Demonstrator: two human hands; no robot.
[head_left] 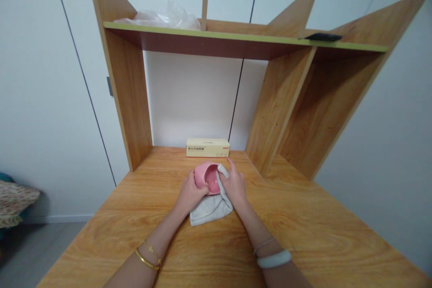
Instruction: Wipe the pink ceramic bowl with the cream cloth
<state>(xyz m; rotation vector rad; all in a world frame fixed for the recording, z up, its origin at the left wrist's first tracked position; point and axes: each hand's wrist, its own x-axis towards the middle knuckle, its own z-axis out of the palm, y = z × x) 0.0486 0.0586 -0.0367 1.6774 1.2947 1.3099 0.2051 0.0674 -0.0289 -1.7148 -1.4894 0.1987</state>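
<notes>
A pink bowl (201, 172) is held tilted over the wooden desk, its hollow turned toward me and to the right. My left hand (191, 193) grips it from the left, with the thumb over the near rim. In my right hand (234, 185) is a light grey cloth (212, 209), pinched against the bowl's right rim, with the index finger stretched out. The rest of the cloth hangs below the bowl toward the desktop. Fingers behind the bowl and the cloth are hidden.
Behind the bowl, a cream cardboard box (207, 148) stands at the back of the desk (135, 216). Wooden uprights carry a shelf (209, 38) above, holding a clear plastic bag (165, 18) and a dark flat object (323, 37). Patterned fabric (16, 200) shows at far left.
</notes>
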